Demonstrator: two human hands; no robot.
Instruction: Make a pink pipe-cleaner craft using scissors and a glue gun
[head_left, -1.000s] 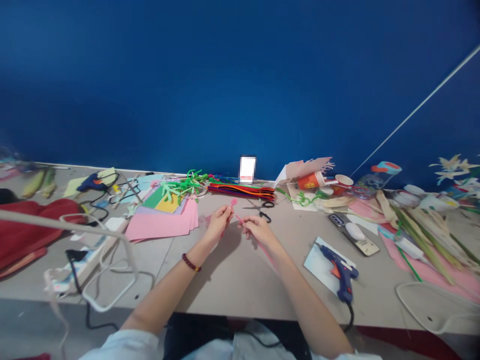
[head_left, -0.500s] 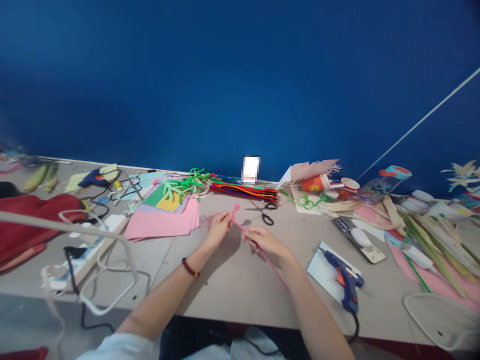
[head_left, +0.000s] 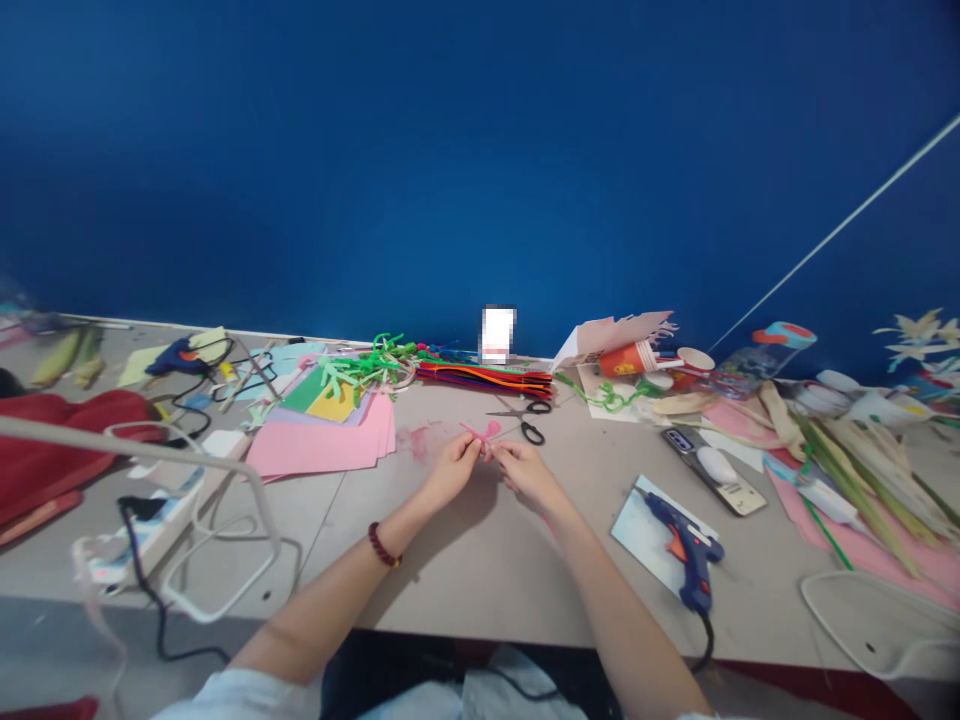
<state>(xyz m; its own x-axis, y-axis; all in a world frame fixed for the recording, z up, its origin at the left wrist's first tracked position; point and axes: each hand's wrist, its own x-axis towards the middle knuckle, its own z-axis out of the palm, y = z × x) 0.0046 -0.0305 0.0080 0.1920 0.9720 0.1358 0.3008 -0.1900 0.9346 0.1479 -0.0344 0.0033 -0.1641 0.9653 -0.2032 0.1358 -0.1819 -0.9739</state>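
Observation:
My left hand and my right hand meet above the middle of the table, fingers pinched together on a pink pipe cleaner. Its curled pink end sticks up between the two hands. A dark red bead bracelet sits on my left wrist. Black-handled scissors lie just beyond my right hand. A bundle of coloured pipe cleaners lies further back by the blue wall.
Pink and coloured paper sheets lie to the left. A blue glue gun rests on a card at right, near a phone. White cables and a power strip sit left. Dried husks and paper cups crowd the right.
My hands have come closer together. The pink pipe cleaner, earlier stretched out between them and trailing past my right wrist, is now bunched into a small curl at my fingertips.

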